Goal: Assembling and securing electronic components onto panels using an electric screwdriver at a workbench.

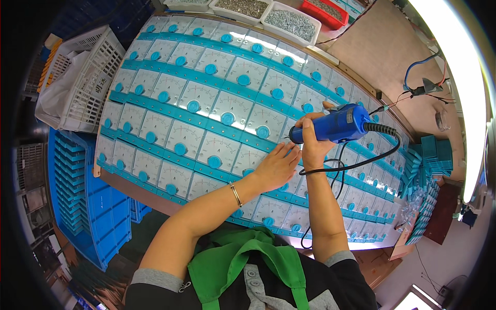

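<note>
My right hand (pixel 314 147) is closed around a blue electric screwdriver (pixel 333 125), held tilted with its black nose toward the meters and its cable trailing from the back end. My left hand (pixel 278 166) lies on the meters just below that nose, fingers stretched out and fingertips close to it. The screwdriver's bit and any screw under it are hidden or too small to make out. Under both hands spread rows of panel meters (pixel 227 107) with clear fronts, white dials and round blue knobs, joined by teal strips.
Trays of small metal parts (pixel 292 24) and a red tray (pixel 325 11) stand along the far edge. A white plastic basket (pixel 85 85) is at left, above a blue crate (pixel 95 199) with teal pieces. Teal parts (pixel 436 155) are stacked at right. The black cable (pixel 369 161) loops past my right wrist.
</note>
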Motion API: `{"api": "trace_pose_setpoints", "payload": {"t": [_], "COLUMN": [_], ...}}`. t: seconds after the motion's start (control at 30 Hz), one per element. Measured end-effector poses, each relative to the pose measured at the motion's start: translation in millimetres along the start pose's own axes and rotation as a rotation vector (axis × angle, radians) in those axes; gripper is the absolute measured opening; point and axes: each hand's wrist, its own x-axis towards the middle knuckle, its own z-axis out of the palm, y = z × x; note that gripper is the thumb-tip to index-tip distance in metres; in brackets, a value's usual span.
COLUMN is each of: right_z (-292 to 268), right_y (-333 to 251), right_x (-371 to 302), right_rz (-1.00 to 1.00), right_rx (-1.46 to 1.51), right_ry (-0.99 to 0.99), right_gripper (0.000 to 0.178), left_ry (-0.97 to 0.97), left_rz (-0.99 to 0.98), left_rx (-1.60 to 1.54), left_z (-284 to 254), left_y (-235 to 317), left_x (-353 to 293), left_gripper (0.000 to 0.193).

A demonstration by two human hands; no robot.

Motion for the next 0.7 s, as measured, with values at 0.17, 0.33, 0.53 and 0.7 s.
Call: {"api": "trace_pose_setpoints", "payload": {"t": [0.17,0.33,0.53,0.7], "right_z": [1.1,-3.1,8.0,11.6], "right_y": [-0.9,5.1,8.3,-7.0], "right_x": [0.2,-5.4,-8.1,2.1], "right_rz": [0.024,0.025,0.038,0.058], "right_rx": [0.01,0.0,0.054,0.023], "right_ry": [-0.013,0.001,0.024,0.011], "right_gripper": [0.056,0.049,0.051,0.047], "left_ry": [0.001,-0.019,-0.029,0.005], "left_rz": [-0.002,-0.014,-0.007,0.056], "left_rx": [-0.005,-0.004,-0.04,-0.083], "left_z": [1.6,-0.3,-0.9,-14.9], "left_y": [0.3,1.0,-2.2,-6.3], "left_x": [-0.7,-1.3,-1.3,-8.9], "left_gripper": [0.056,0.055,0.053,0.046]}}
